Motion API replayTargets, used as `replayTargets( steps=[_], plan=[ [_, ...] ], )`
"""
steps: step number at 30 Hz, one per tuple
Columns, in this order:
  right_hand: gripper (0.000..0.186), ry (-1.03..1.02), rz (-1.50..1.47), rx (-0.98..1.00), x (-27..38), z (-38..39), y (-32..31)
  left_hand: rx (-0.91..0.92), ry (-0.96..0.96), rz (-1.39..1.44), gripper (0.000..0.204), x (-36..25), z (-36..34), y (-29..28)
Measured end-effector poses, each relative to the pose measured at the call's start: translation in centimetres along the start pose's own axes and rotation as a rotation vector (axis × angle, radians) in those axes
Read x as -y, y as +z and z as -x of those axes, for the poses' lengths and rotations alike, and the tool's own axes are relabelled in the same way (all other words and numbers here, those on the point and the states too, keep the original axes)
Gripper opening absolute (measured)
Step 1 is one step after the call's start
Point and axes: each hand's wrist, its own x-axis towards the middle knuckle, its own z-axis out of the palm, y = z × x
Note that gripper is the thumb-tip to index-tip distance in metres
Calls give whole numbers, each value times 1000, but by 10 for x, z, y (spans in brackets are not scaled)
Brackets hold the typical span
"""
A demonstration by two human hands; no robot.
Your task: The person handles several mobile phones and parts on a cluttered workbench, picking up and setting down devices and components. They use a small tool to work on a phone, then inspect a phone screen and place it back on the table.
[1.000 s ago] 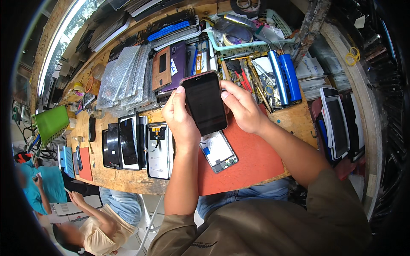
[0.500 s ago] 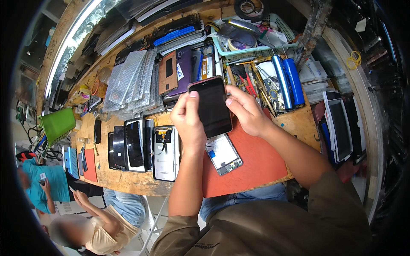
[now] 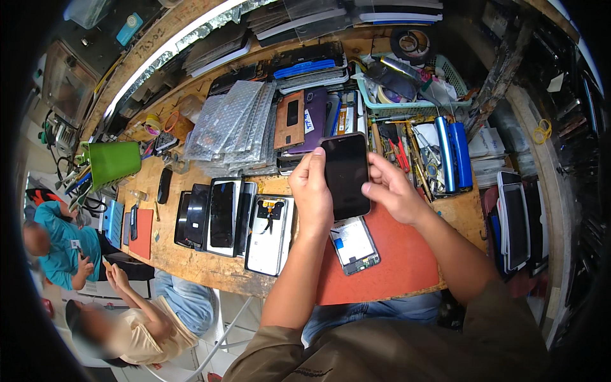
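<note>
A dark smartphone (image 3: 345,175) with a black screen is held up between my two hands. My left hand (image 3: 312,197) grips its left edge, thumb along the front near the upper corner. At the opposite edge, my right hand (image 3: 396,190) has its fingers behind and its thumb by the side; the fingertips are partly hidden. Below lies an opened phone (image 3: 354,247) with its white battery and circuit board exposed, resting on a red mat (image 3: 401,264). The held phone covers the opened one's top end.
Left of the mat stand several phone parts and a white opened phone frame (image 3: 270,245). Bubble-wrap pouches (image 3: 232,127) pile up behind. Tools (image 3: 407,153), blue cylinders (image 3: 457,156) and a green basket (image 3: 407,109) fill the back right. Two people sit at the left.
The whole view has shifted, so the bench appears farther right. Both hands still hold the smartphone; my right thumb sits lower along its edge.
</note>
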Motion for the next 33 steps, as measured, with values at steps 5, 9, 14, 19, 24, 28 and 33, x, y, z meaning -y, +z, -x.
replayTargets(
  steps=[5,9,14,19,24,28,33],
  plan=[
    [94,15,137,121,3,4,5,-77,5,100,34,-3,-6,-3],
    [62,51,154,4,1,0,3,-90,-48,95,34,1,-6,0],
    [39,-46,203,-248,0,-7,-5,0,-40,28,32,11,2,5],
    [22,-57,180,-334,6,-7,-23,141,-40,-195,31,20,8,8],
    [55,-58,-53,-100,2,-5,-14,88,31,-41,31,15,6,8],
    [55,-39,22,-59,4,-2,-8,56,15,17,30,7,2,7],
    [53,6,35,-34,10,-1,-9,82,16,-12,31,6,4,7]
  ],
)
